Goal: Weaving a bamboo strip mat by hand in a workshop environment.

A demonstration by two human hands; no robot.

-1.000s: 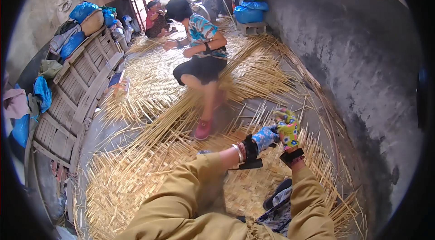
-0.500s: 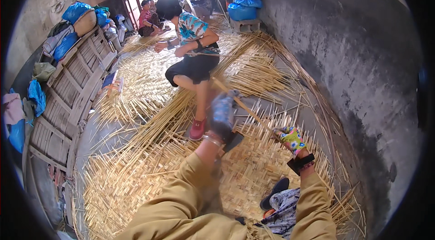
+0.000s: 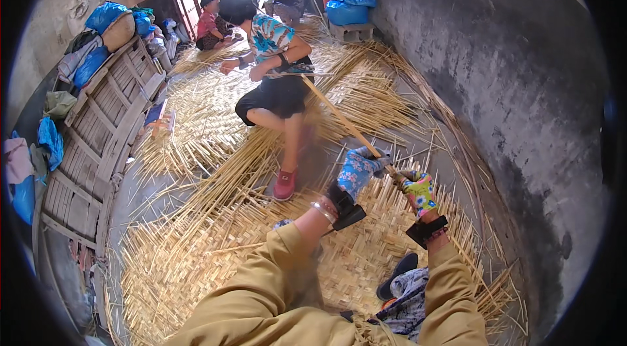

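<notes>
A long, flat tan reed strip (image 3: 343, 117) slants up and to the left from my hands. My right hand (image 3: 418, 192), in a yellow-green floral glove, is closed on its lower end. My left hand (image 3: 359, 168), in a blue floral glove with grey fingertips, is closed around the strip just above the right one. Below both hands spreads a woven reed mat (image 3: 356, 241), its loose strip ends fraying out along the edges. My left forearm hides part of the weave.
In front, a co-worker (image 3: 277, 52) crouches over another woven mat (image 3: 189, 121), holding a thin strip. Loose reed strips (image 3: 245, 163) lie between the mats. A wooden slatted frame (image 3: 98, 143) with bags leans at left. A grey wall (image 3: 483, 65) bounds the right. Other people sit near the doorway.
My left hand has slid to the right and down along the strip, close to my right hand. The strip's far end now points higher. My right hand has barely moved.
</notes>
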